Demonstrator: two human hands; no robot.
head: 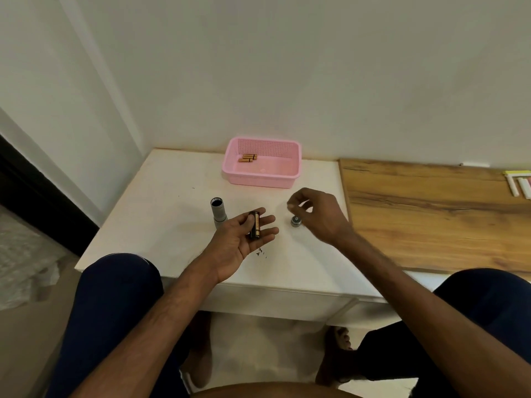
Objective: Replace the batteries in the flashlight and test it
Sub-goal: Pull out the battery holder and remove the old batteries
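1. Bench (161,214): white top, set against a white wall. A wood-grain board (431,211) adjoins its right edge.

2. Basket (260,179): pink, perforated walls, at the far edge of the bench against the wall. Several gold-coloured batteries (247,158) lie in its far left corner.

3. Left hand (238,242): palm up over the middle of the bench, fingers extended and spread wide. It carries the battery holder across the fingers.

4. Right hand (321,214): raised above the bench, right of the left hand and well apart from it. The fingers are loosely curled with the thumb and forefinger close together. The fingertips (290,207) are blurred, and nothing appears to be held between them.

5. Flashlight body (218,214): grey tube, on the bench just left of the left hand. Its dark open end faces the far side, and its near end is hidden behind the left hand.

6. Battery holder (255,225): dark cylinder with a gold-coloured strip, resting lengthwise on the left hand's fingers, clear of the flashlight body.

7. End cap (296,221): small grey round part, on the bench between the two hands, beneath the right hand's fingers and not touching them.

8. Small dark marks (260,252) show on the bench just near of the left hand.
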